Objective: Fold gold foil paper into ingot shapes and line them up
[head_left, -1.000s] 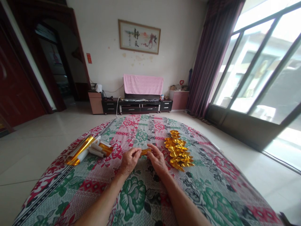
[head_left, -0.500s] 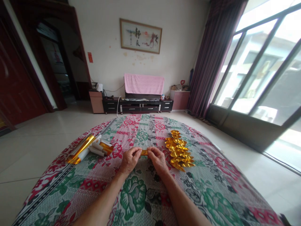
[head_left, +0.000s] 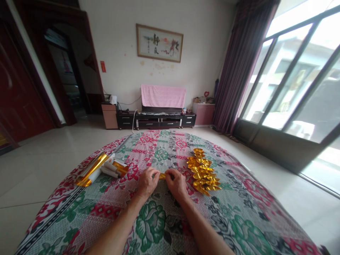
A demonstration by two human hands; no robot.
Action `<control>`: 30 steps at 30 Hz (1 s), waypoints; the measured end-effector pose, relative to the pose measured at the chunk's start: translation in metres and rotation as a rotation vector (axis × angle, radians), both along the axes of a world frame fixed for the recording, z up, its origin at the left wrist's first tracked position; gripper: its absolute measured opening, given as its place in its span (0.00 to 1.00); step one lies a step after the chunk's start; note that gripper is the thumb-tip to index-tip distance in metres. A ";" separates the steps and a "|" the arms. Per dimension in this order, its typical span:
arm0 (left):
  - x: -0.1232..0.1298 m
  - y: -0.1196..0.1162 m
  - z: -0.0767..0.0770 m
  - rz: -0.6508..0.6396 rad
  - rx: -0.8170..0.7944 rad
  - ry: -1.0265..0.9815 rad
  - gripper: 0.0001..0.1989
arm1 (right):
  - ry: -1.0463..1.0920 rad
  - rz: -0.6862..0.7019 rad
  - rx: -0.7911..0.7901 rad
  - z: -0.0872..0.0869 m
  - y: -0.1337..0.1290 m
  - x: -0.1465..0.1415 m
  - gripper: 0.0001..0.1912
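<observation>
A small strip of gold foil paper (head_left: 162, 176) stretches between my two hands, just above the flowered cloth. My left hand (head_left: 147, 181) pinches its left end, with thumb and fingertips pressed together. At the other end my right hand (head_left: 176, 182) grips it the same way. Both hands cover the ends of the strip, so only its short middle shows. To the right of my right hand lies a row of folded gold foil pieces (head_left: 204, 171) with pointed ends.
Left of my hands lie rolled gold and white foil sheets (head_left: 97, 168). A patterned cloth (head_left: 151, 223) covers the round surface under everything. Beyond it stand a low black cabinet (head_left: 166, 121) and a pink cloth (head_left: 163, 95) draped over something dark. Windows (head_left: 289, 81) line the right.
Both hands stay on the gold strip, their fingers slightly shifted and the right hand curled over further. The whole view has tipped a little; the foil pieces and rolls stay in place.
</observation>
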State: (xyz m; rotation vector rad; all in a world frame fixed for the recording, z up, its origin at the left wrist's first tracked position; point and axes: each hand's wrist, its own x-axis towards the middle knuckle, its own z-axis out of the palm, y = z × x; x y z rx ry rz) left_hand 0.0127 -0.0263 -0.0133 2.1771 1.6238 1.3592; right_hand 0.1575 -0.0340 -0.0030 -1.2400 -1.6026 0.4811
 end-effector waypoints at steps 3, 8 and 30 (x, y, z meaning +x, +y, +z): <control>0.000 0.002 -0.003 0.017 -0.013 0.050 0.09 | -0.167 -0.033 0.033 0.001 -0.001 0.000 0.09; 0.003 0.003 -0.006 0.069 -0.043 0.154 0.09 | -0.338 -0.111 -0.013 0.002 -0.003 -0.001 0.10; 0.008 -0.001 -0.005 0.131 -0.036 0.221 0.05 | -0.546 -0.180 -0.043 0.000 -0.002 -0.005 0.09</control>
